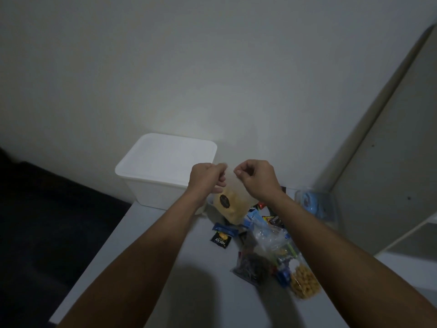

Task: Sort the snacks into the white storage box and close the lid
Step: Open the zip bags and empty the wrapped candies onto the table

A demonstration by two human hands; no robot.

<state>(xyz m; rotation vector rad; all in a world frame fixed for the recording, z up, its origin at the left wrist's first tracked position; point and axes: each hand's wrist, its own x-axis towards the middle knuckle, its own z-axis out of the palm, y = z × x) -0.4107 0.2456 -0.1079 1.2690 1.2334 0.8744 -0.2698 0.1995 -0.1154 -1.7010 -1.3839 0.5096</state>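
Both hands, left hand (208,177) and right hand (256,177), pinch the top corners of a clear snack bag (230,207) lifted just beside the lidded white storage box (165,166); the lid likely must come off first.

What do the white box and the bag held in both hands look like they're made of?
White box: probably matte, slightly translucent plastic, judging by its rounded moulded corners and the soft glow through its lid. Bag: seemingly thin clear plastic film; yellowish contents and a dark round label show through, and its top nearly vanishes between the left hand and right hand.
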